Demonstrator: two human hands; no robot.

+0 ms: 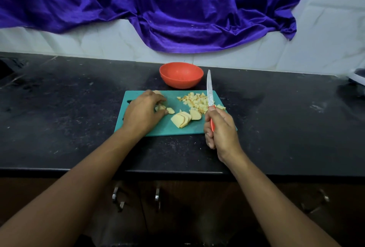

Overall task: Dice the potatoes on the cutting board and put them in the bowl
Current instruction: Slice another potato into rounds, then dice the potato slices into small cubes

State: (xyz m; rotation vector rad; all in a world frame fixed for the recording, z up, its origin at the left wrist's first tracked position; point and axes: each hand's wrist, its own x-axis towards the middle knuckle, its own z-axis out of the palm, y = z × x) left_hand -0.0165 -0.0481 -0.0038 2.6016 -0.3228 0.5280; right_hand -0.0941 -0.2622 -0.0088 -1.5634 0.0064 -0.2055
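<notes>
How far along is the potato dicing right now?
Done: a diced pile sits on the cutting board. In hand: left hand holds small pieces, right hand grips the knife, blade raised. Left: sliced potato undiced, and the bowl looks empty.

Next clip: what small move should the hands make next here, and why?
Likely the right hand lowers the knife onto the potato pieces that the left hand holds, to dice them. The knife is raised, off the cutting board; a fan of slices is also uncut beside the diced pile, and the bowl looks empty.
</notes>
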